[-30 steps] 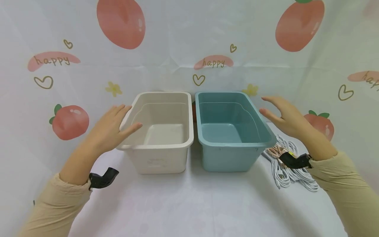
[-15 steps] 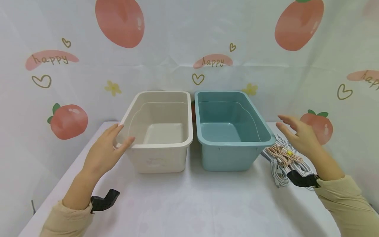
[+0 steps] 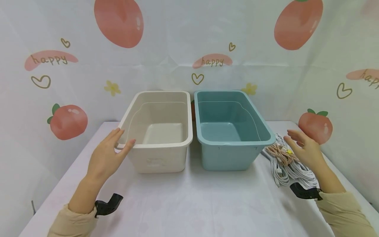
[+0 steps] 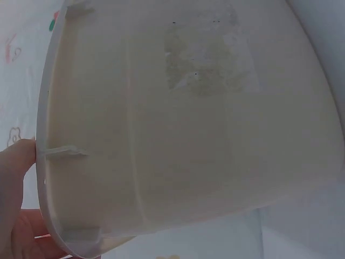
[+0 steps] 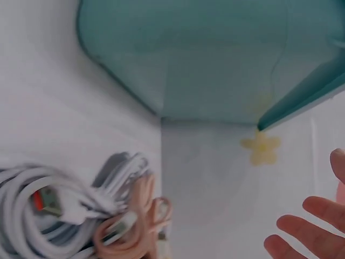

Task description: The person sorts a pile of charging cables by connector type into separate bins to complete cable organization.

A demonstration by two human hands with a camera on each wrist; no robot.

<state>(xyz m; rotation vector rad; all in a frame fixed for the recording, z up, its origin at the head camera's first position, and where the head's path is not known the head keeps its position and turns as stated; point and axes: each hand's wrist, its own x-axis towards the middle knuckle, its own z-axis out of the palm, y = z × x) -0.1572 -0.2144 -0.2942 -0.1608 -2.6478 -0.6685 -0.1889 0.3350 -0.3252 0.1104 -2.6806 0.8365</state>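
Observation:
My left hand [image 3: 105, 154] is at the near left corner of a cream plastic bin [image 3: 161, 158], its thumb and fingers spread around the corner right at the rim. In the left wrist view, the thumb [image 4: 21, 154] meets the rim's edge and the fingers pass behind the corner. To the right, my right hand [image 3: 306, 148] hovers with loosely bent fingers and nothing in them. Below and left of it lies a pile of coiled white USB cables [image 3: 302, 172], with a peach-coloured cable [image 3: 279, 154] on top. A USB plug [image 5: 49, 200] shows among the coils.
A teal bin [image 3: 226, 158] stands just right of the cream one, with a narrow gap between them; both bins hold nothing. The white-covered table [image 3: 189, 204] extends in front. A printed cloth backdrop [image 3: 165, 42] hangs close behind the bins.
My right hand has come down and right, from beside the teal bin's rim to near the cables. My left hand has lowered from over the cream bin's left side to its near corner.

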